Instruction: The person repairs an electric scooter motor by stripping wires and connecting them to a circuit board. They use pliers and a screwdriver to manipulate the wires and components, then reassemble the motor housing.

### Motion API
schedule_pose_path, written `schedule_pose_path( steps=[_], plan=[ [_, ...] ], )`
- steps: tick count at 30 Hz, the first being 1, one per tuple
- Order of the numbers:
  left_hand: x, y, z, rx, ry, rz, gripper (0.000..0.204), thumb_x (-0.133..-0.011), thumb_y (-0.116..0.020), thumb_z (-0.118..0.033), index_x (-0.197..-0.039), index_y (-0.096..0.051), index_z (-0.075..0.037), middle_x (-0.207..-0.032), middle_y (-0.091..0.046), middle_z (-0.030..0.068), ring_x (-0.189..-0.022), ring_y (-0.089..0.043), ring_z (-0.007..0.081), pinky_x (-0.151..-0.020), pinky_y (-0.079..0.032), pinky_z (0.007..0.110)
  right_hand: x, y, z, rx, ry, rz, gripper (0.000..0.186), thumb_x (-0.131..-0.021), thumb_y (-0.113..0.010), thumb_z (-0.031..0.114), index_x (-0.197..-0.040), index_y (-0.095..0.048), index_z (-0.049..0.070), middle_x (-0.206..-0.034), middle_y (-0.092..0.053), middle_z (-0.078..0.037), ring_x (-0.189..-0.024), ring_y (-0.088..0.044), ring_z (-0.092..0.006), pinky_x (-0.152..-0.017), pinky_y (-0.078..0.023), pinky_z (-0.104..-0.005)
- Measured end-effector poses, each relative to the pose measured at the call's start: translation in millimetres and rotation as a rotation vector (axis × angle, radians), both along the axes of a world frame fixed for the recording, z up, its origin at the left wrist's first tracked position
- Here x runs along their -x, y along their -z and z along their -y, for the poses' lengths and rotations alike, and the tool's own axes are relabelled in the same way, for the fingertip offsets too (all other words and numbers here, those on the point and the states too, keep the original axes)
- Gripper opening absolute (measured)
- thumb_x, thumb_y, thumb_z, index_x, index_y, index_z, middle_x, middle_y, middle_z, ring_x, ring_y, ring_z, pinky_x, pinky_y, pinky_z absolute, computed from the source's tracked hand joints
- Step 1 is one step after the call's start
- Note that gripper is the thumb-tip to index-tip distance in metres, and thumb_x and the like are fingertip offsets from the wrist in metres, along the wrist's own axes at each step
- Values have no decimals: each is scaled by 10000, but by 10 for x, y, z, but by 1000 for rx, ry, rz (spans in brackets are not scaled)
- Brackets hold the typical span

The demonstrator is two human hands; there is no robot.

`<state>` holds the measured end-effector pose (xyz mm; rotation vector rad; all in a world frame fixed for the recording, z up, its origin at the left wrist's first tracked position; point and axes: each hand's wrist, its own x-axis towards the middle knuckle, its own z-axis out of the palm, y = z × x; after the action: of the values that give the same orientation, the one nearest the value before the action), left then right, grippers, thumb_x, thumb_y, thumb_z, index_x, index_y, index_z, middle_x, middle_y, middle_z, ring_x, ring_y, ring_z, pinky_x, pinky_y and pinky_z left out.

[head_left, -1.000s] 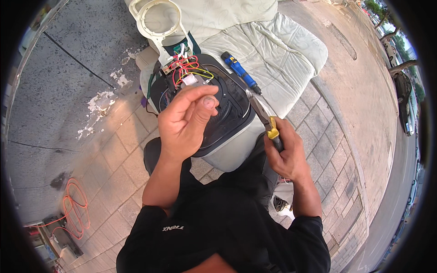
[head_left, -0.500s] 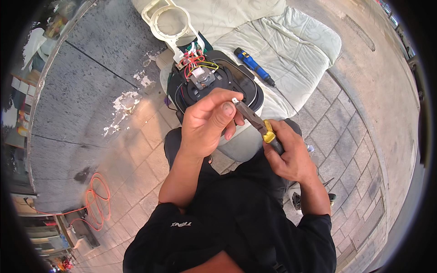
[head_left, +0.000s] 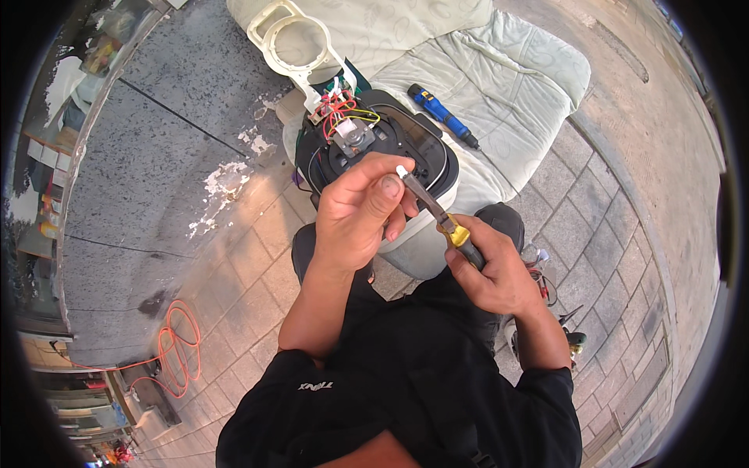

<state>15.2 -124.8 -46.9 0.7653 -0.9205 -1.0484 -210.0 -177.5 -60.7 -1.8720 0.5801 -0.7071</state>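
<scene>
My right hand (head_left: 498, 269) is wrapped round the yellow-and-black handles of long-nosed pliers (head_left: 422, 195), whose jaws point up and to the left. At the jaw tips sits a small white piece (head_left: 402, 171), too small to name its kind. The thumb and forefinger of my left hand (head_left: 355, 209) pinch at that same piece. Just beyond my hands lies an opened black appliance (head_left: 314, 160) with a rounded body. A grey metal motor-like part (head_left: 357, 137) and red, yellow and white wires (head_left: 337, 105) show inside it.
A white plastic ring-shaped frame (head_left: 269, 43) stands at the appliance's far end. A blue power screwdriver (head_left: 443, 115) rests on the pale padded cover (head_left: 515, 78). An orange cable (head_left: 181, 351) lies coiled at the left; several tools (head_left: 576, 339) lie by my right elbow.
My view has shifted slightly, so the scene sits a little farther right. The pliers have turned slightly against the white piece; both hands keep nearly the same grip.
</scene>
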Motion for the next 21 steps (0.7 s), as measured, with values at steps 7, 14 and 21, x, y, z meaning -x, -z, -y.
schedule_pose_path(
  steps=[7,14,21],
  plan=[
    [-27,4,-13,-19,-10,26,290,-1076,-650,-180,-1268,-681,35,-1038,-642,62,-760,-642,101,-509,-427,209,-13,36,16,-141,-87,18,311,-994,-616,77,-1298,-629,11,-954,-641,-36,-852,-607,-133,-795,-497,-306],
    [-6,-14,-7,-9,-27,52,304,-1063,-672,-182,-1265,-681,45,-1054,-645,63,-768,-642,99,-510,-427,207,-23,164,21,-333,-203,114,326,-993,-624,74,-1309,-627,-5,-959,-632,-26,-793,-590,-113,-721,-486,-276],
    [22,-7,10,-24,18,38,319,-1049,-692,-161,-1299,-670,36,-1046,-655,52,-786,-637,90,-525,-442,202,-63,325,-26,-888,-455,359,311,-1042,-594,112,-1321,-593,-26,-854,-582,-47,-623,-541,-106,-555,-447,-261]
  ],
)
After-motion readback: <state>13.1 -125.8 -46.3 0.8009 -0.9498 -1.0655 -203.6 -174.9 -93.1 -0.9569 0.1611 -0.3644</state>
